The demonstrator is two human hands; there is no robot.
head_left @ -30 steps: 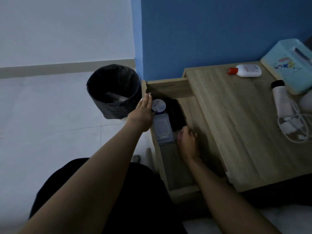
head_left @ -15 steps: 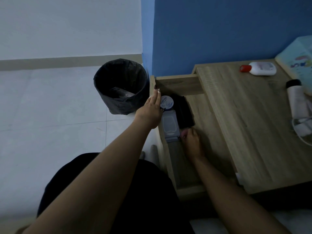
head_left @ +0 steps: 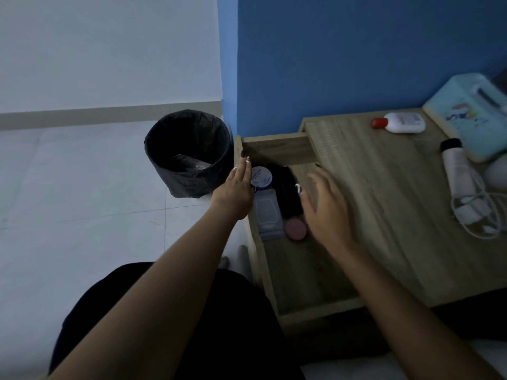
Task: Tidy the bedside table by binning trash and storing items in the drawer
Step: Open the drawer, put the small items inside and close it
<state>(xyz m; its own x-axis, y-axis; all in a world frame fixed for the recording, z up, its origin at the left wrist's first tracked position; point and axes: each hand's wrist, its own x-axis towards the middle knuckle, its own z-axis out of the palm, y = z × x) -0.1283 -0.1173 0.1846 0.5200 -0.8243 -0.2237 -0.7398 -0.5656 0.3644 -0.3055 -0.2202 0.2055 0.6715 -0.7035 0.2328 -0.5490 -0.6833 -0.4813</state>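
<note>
The wooden drawer (head_left: 277, 281) is pulled out to the left of the bedside table (head_left: 384, 209). Inside lie a round white tin (head_left: 261, 176), a wipes pack (head_left: 269, 215), a black item (head_left: 286, 193) and a small pink round case (head_left: 295, 229). My left hand (head_left: 237, 192) rests with straight fingers against the drawer's left front wall. My right hand (head_left: 326, 207) hovers blurred over the drawer and table edge, fingers spread, holding nothing. A black bin (head_left: 188, 154) with trash stands on the floor to the left.
On the tabletop lie a white bottle with a red cap (head_left: 400, 123), a light blue tissue box (head_left: 472, 116), a white bottle with a black cap (head_left: 461, 171) and a coiled white cable (head_left: 480, 212). A blue wall stands behind the table.
My right hand has lifted out of the drawer and opened, leaving the pink round case beside the wipes pack. The left hand stays on the drawer wall.
</note>
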